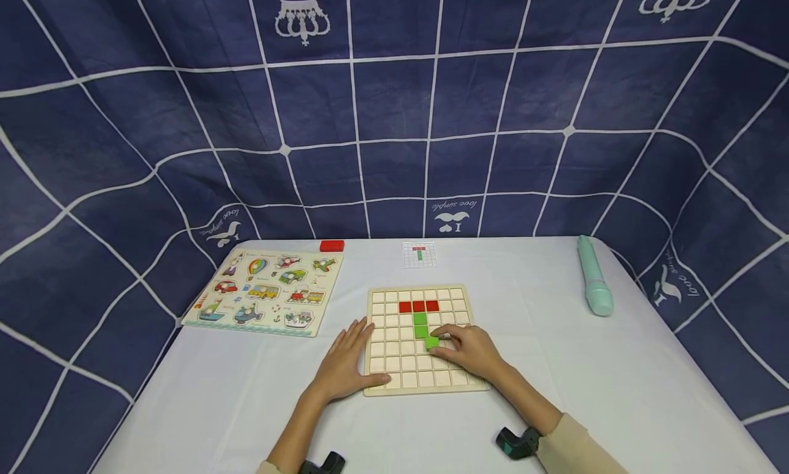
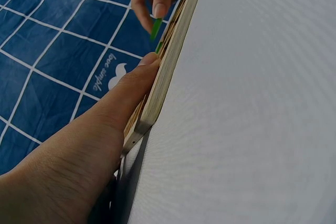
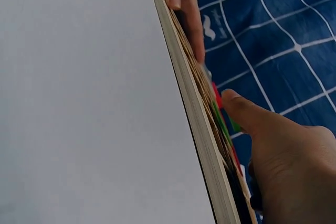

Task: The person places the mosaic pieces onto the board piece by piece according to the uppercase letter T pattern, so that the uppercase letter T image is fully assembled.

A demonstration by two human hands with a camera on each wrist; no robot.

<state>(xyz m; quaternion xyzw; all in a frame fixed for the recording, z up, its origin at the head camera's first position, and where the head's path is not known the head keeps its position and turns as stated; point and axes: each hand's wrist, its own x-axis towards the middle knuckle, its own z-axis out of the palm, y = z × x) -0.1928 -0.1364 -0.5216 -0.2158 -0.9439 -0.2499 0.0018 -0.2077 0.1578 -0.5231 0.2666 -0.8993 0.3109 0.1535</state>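
Note:
A wooden grid board (image 1: 394, 385) lies on the white table in front of me. Three red tiles (image 1: 418, 306) form a row on it, and two green tiles (image 1: 420, 325) run downward from the middle one. With thumb and fingers, my right hand (image 1: 471, 351) pinches another green tile (image 1: 432, 342) just below and right of that column. In the left wrist view this green tile (image 2: 156, 29) appears tilted above the board. My left hand (image 1: 342, 364) rests along the board's left edge, fingers extended and thumb on the lower left corner.
A picture puzzle board (image 1: 265, 292) lies at the left, with a red block (image 1: 331, 246) by its upper corner. Behind the grid board lies a small printed pattern card (image 1: 420, 255). A mint-green microphone-shaped object (image 1: 594, 275) lies at the right.

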